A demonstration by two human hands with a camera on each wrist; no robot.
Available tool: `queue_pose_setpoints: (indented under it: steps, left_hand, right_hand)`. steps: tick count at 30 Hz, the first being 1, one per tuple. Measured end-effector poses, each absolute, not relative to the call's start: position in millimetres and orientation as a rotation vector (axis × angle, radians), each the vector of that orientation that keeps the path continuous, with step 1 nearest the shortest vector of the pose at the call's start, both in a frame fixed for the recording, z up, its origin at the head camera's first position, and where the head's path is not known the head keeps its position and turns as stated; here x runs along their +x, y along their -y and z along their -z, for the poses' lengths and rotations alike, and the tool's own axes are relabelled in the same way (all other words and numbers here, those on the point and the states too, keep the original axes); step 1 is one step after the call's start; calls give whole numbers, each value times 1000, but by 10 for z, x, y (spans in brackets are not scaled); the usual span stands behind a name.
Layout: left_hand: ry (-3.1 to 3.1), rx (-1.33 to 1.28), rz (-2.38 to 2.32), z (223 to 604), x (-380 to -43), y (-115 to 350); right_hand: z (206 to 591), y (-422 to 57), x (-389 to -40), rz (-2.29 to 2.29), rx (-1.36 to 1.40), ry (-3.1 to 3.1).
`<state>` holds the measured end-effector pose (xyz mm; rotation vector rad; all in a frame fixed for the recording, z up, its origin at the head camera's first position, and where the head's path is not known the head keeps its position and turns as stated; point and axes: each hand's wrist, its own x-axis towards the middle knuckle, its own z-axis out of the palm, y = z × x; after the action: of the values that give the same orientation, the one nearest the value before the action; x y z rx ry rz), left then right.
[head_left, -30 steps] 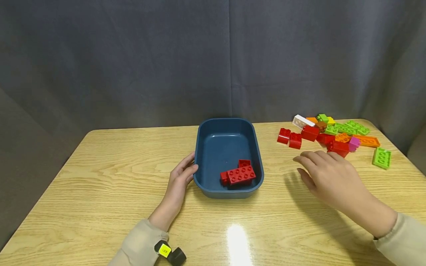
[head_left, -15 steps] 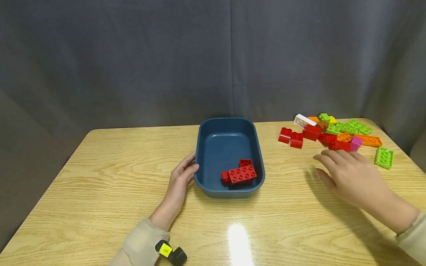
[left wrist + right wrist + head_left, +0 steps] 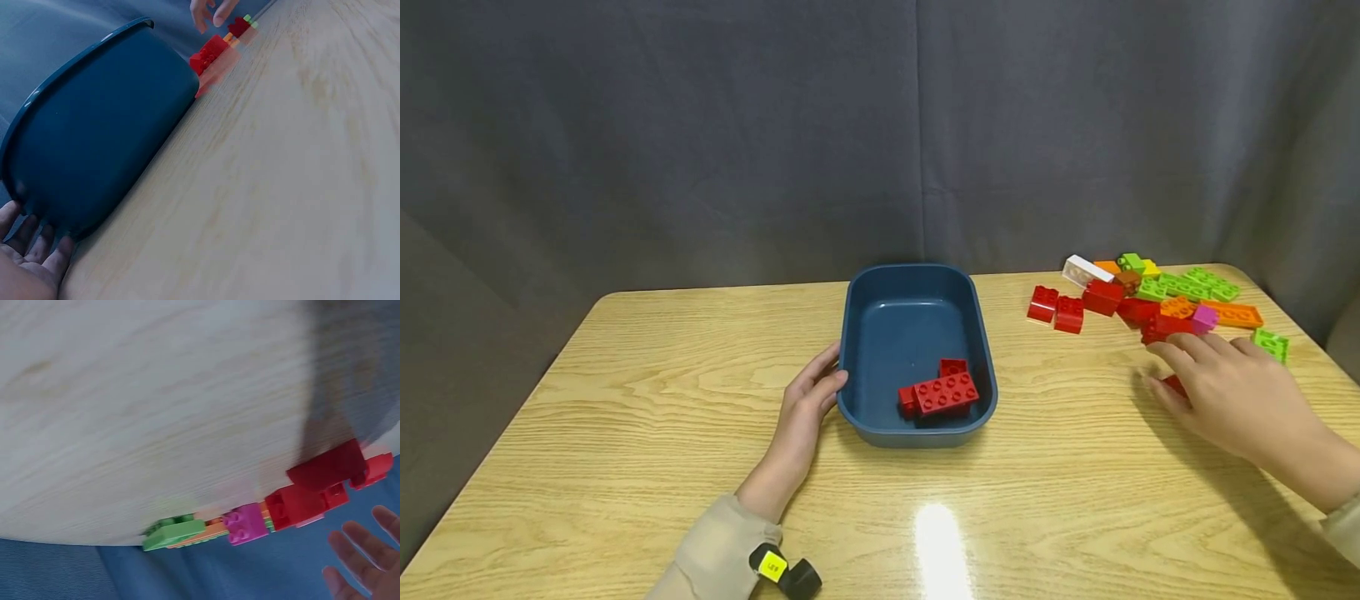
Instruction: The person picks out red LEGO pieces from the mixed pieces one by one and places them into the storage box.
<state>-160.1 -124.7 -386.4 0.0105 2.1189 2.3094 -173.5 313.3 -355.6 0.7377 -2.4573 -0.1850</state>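
Observation:
My left hand (image 3: 801, 408) rests against the left side of a dark blue plastic tub (image 3: 906, 333). Its fingers lie loosely along the outer wall, as the left wrist view also shows on the tub (image 3: 103, 119). Inside, near the front right, a red eight-stud building brick (image 3: 946, 394) lies over other red bricks. Over on the right, my right hand (image 3: 1243, 392) hovers with its fingers relaxed. A red brick (image 3: 1176, 384) shows between thumb and fingers in the head view. From the right wrist, the hand (image 3: 375, 556) appears apart from the red brick (image 3: 331, 465) on the table.
Beyond my right hand lies a loose group of building bricks: two small red bricks (image 3: 1056, 309), a white brick (image 3: 1086, 272), lime plates (image 3: 1202, 285), an orange plate (image 3: 1232, 314) and a magenta brick (image 3: 1205, 319). A grey curtain (image 3: 760, 142) hangs behind the wooden table (image 3: 647, 417).
My right hand has moved rightward over the table, now partly covering the nearest lime plate. A red brick has come into sight between its thumb and fingers. The left hand and tub stay put.

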Motion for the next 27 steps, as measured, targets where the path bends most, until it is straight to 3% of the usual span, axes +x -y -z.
queue_pose_setpoints:
  steps: [17, 27]
  left_hand:
    - [-2132, 25, -2302, 3869, -1600, 1245]
    - [-2145, 16, -2289, 3858, -1597, 1242]
  right_hand:
    - [3695, -3384, -1706, 296, 565, 2729]
    - [3708, -3357, -1701, 319, 619, 2750]
